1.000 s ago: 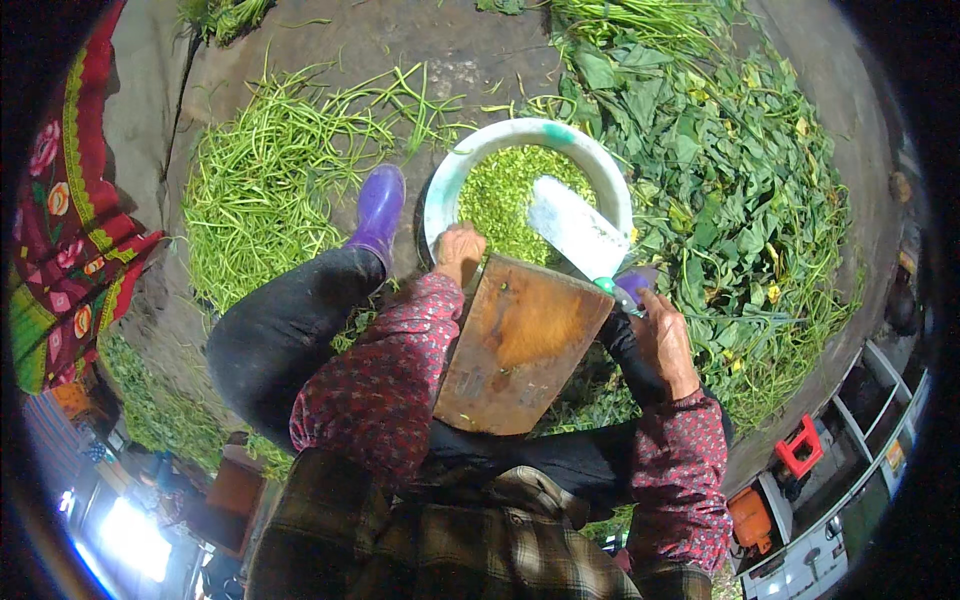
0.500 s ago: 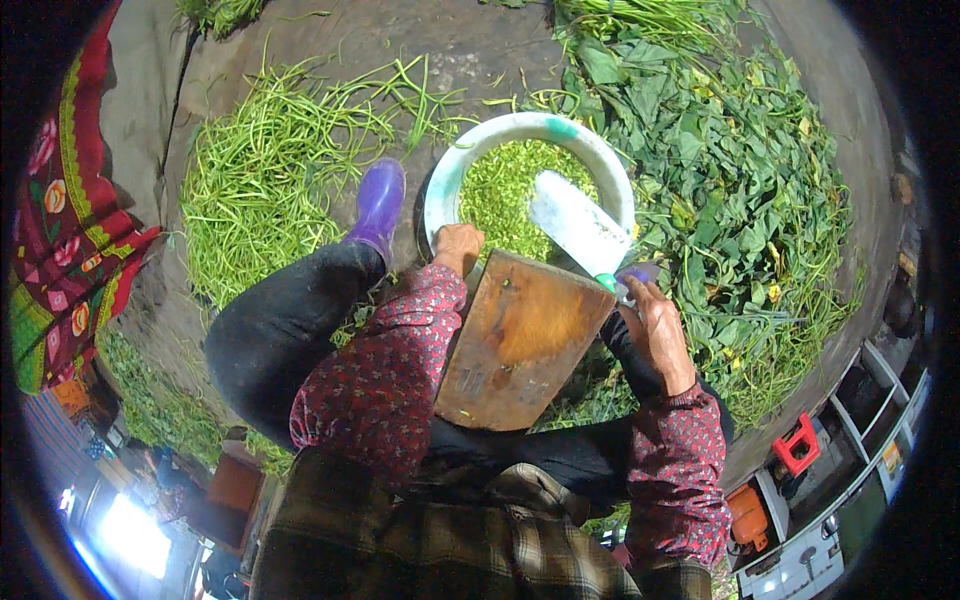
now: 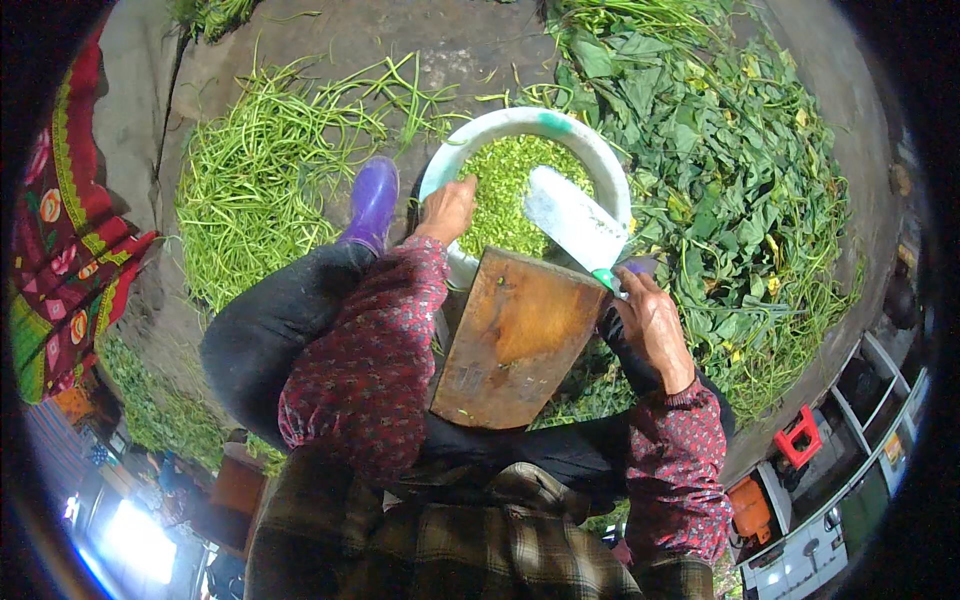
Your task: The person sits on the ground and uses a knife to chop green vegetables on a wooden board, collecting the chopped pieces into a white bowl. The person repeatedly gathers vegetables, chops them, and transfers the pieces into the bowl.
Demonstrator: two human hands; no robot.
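My right hand [image 3: 655, 325] is closed round the green handle [image 3: 603, 278] of a broad-bladed cleaver [image 3: 575, 218]. Its pale blade slants over a white basin [image 3: 440, 165] that has green marks on the rim. Finely chopped green stalks [image 3: 512, 190] fill much of the basin. At the basin's left side my left hand [image 3: 450, 208] reaches over the rim, fingers curled together beside the chopped stalks; whatever they may hold is hidden. A worn wooden board [image 3: 525, 340] leans from my lap onto the basin's near rim.
Long green stalks [image 3: 250, 190] lie heaped to the left, next to my purple boot [image 3: 374, 200]. A wide pile of leafy greens [image 3: 720, 190] covers the right. A red patterned cloth [image 3: 70, 230] hangs at far left; a red stool [image 3: 798, 438] stands at lower right.
My left hand has moved forward along the basin's left side, away from the board's corner. The cleaver stays over the basin in my right hand, nearly unmoved.
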